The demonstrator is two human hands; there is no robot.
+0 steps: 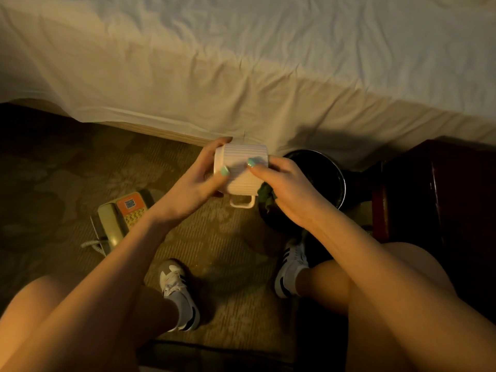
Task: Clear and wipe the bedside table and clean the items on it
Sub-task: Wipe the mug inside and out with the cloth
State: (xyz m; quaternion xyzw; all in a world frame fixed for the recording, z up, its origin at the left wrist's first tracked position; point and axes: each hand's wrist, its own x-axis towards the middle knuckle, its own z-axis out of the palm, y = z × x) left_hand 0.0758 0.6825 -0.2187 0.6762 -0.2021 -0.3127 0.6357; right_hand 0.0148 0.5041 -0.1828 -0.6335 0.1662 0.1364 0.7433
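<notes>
You hold the ribbed white mug (243,170) on its side above the carpet, your left hand (197,181) wrapped round its mouth end and your right hand (284,187) closed on its base with a green cloth (265,196) bunched beneath. The telephone (122,217) already sits on the floor, so clearing looks underway. The dark bedside table (442,189) at your right, its top hardly visible, probably awaits wiping.

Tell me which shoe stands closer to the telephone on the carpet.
The left shoe; the telephone lies just beyond it, while the right shoe stands near the black bin.
</notes>
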